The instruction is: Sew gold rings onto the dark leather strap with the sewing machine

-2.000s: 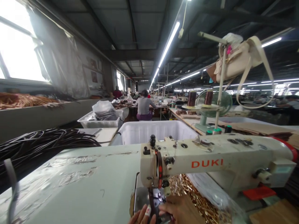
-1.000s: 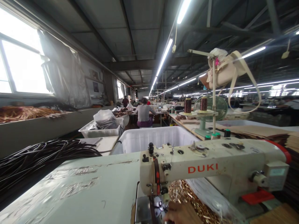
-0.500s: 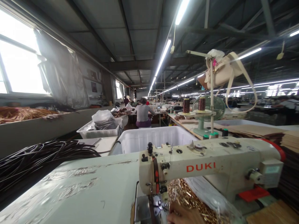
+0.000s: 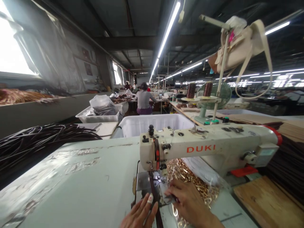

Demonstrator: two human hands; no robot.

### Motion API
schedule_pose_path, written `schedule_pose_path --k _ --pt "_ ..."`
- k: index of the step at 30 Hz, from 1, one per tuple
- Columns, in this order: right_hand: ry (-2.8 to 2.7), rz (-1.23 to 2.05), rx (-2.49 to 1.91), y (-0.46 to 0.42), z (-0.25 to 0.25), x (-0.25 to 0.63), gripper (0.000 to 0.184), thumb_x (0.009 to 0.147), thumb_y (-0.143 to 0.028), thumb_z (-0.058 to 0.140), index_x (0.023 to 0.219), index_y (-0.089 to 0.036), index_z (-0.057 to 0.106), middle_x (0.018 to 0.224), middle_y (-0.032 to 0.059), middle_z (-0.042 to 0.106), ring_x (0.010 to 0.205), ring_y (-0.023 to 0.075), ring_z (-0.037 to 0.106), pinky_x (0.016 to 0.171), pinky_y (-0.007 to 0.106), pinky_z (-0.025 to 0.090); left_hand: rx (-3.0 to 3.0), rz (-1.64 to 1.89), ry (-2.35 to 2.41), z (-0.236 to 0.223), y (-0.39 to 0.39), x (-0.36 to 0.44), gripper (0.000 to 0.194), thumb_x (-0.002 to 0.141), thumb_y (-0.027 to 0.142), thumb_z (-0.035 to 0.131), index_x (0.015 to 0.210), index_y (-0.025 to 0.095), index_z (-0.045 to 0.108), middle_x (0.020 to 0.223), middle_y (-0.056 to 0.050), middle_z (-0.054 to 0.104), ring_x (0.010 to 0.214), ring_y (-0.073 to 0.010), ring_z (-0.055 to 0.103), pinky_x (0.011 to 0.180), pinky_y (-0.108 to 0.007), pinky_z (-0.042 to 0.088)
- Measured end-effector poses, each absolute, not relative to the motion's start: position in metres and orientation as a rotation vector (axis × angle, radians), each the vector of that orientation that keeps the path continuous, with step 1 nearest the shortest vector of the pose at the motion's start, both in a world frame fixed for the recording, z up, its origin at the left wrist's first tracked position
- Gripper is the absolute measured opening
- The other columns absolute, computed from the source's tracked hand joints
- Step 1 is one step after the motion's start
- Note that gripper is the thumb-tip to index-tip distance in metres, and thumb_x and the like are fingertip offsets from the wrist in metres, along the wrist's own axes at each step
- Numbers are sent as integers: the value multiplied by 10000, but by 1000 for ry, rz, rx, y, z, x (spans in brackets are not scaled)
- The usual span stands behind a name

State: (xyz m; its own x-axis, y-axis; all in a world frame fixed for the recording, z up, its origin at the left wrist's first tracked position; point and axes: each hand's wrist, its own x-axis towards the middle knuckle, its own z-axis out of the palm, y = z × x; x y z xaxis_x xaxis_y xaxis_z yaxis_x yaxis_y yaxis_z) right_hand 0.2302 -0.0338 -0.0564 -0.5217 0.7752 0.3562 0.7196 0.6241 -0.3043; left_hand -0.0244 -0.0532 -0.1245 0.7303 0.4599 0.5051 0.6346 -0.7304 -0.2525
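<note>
A dark brown strap (image 4: 153,186) runs lengthwise under the needle area of a white sewing machine (image 4: 201,147) marked DUKI. My left hand (image 4: 140,212) lies flat at the strap's left edge, fingers stretched forward, with a white wrap on one fingertip. To the right of the strap, my right hand (image 4: 187,199) has its fingers curled together near the machine's bed plate; a small dark bit shows by them, too unclear to name. Behind that hand, gold-coloured metal hardware (image 4: 190,173) fills a clear plastic bag under the machine arm.
A pale green tabletop (image 4: 95,186) spreads left, with dark strips (image 4: 45,142) heaped beyond it. Behind the machine stands a white bin (image 4: 152,122). A wooden board (image 4: 268,199) lies at right. Thread cones (image 4: 191,91), a fan (image 4: 222,95) and a hanging beige bag (image 4: 242,47) rise behind; a seated person (image 4: 144,101) works farther off.
The view has tipped downward, showing more of the table. My left hand has come into view beside the strap. More of my right hand shows, still near the bed plate.
</note>
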Motion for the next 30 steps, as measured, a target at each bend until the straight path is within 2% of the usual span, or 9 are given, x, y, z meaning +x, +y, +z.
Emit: schedule_pose_path --k 3,5,9,15,19,24,30 --pt "-2397 245 -1201 -37 -50 230 351 790 -47 613 1007 -323 626 991 -55 633 920 149 596 737 261 359 -2443 -578 -811 -140 -53 -23 619 974 376 366 1500 128 151 1261 -130 616 1157 -256 590 899 -302 532" --pt "-2385 257 -1202 -37 -51 231 362 781 -37 616 1010 -318 626 1001 -50 631 937 154 590 749 267 353 -2450 -533 -821 -142 -55 -23 607 973 399 352 1492 127 192 1300 -127 588 1195 -255 561 912 -304 525" --pt "-2372 251 -1192 -37 -54 231 379 767 -31 632 1018 -315 625 990 -47 634 916 159 592 755 272 353 -2412 -569 -818 -145 -54 -24 556 975 305 332 1494 153 199 1291 -95 599 1199 -219 559 936 -276 509" --pt "-2382 229 -1189 -36 -52 231 322 798 -62 637 1009 -305 633 974 -41 638 899 162 601 742 273 361 -2435 -610 -853 -150 -53 -25 572 958 289 364 1494 171 203 1310 -91 585 1236 -216 527 961 -272 493" --pt "-2394 230 -1169 -36 -52 231 323 794 -51 631 996 -303 633 952 -41 632 871 162 602 718 272 369 -2470 -587 -853 -144 -57 -23 591 942 302 374 1488 140 216 1339 -115 559 1261 -244 500 963 -301 495" --pt "-2397 209 -1162 -38 -52 231 338 789 -23 595 1001 -282 643 950 -16 633 844 169 603 710 278 382 -2521 -493 -918 -138 -63 -21 661 873 154 394 1496 131 172 1379 -136 510 1299 -270 450 981 -350 487" --pt "-2410 216 -1159 -37 -50 231 365 774 -13 604 1010 -288 640 940 -18 630 836 169 600 706 275 380 -2562 -522 -918 -139 -64 -21 688 862 144 422 1498 130 160 1392 -147 487 1315 -290 419 985 -370 485"
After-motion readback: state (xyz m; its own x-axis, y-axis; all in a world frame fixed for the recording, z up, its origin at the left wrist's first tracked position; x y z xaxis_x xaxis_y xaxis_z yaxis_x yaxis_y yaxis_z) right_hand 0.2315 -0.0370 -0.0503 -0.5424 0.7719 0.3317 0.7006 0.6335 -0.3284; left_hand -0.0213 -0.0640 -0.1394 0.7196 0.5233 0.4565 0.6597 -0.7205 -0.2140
